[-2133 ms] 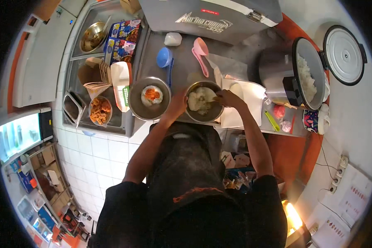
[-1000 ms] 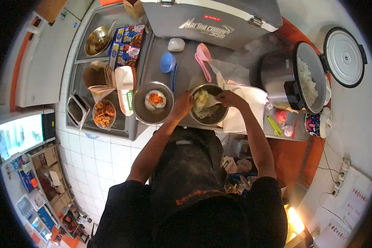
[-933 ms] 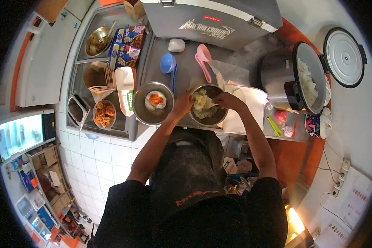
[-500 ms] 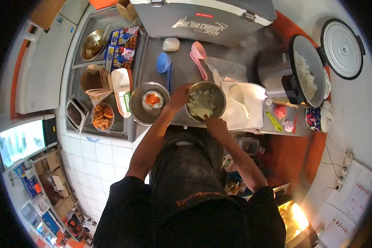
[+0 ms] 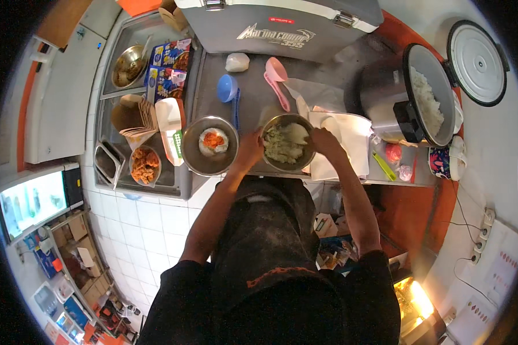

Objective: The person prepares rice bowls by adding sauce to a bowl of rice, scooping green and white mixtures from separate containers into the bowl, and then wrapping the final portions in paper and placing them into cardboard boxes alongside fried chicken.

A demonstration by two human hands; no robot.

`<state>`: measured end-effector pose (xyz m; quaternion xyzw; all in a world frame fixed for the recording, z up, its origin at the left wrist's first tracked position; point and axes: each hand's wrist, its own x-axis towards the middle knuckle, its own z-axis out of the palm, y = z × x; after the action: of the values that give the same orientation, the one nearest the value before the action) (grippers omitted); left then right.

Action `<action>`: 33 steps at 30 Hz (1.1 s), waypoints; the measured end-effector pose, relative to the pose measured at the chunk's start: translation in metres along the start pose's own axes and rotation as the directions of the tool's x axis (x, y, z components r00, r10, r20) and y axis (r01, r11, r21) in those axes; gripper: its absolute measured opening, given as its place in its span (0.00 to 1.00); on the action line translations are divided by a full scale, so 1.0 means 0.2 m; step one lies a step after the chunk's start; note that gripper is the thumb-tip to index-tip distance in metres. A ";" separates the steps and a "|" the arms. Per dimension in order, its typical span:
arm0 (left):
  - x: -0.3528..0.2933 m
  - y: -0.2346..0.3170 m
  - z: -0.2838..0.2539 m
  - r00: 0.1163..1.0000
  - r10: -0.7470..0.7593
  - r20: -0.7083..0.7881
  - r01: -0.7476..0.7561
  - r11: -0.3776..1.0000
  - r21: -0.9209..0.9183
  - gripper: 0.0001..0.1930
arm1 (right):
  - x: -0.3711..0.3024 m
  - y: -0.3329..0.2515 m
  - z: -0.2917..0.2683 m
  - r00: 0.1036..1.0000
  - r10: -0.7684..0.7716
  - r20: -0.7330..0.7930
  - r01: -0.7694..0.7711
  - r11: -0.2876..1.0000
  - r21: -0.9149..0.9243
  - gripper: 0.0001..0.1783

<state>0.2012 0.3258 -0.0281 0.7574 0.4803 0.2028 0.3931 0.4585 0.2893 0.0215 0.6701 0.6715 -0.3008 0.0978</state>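
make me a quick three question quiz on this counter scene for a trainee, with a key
1. What colour is the scoop lying just right of the blue scoop: a) pink, b) green, c) black?
2. True or false: the lid of the rice cooker is shut.
3. Fill in: the pale paddle in the steel bowl nearer the white paper is held in the person's ____ hand.

Key:
1. a
2. False; the lid of the rice cooker stands open.
3. right hand
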 end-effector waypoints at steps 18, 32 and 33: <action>0.29 -0.19 0.02 0.967 0.207 0.149 -0.222 0.970 0.094 0.16 | -0.32 -0.35 0.47 0.964 -0.181 -0.197 0.151 0.976 -0.159 0.20; -0.11 -0.14 0.07 0.975 0.066 -0.214 -0.048 0.995 0.085 0.20 | -0.09 -0.11 -0.07 0.995 0.093 0.028 -0.086 0.978 -0.191 0.15; -0.06 -0.12 0.06 0.990 0.069 -0.123 -0.060 0.995 0.077 0.21 | 0.01 -0.05 -0.03 1.000 -0.018 0.018 0.020 0.990 -0.141 0.15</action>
<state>0.1901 0.3160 -0.0528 0.7722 0.4865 0.2447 0.3274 0.4507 0.2951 0.0270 0.6525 0.6968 -0.2589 0.1475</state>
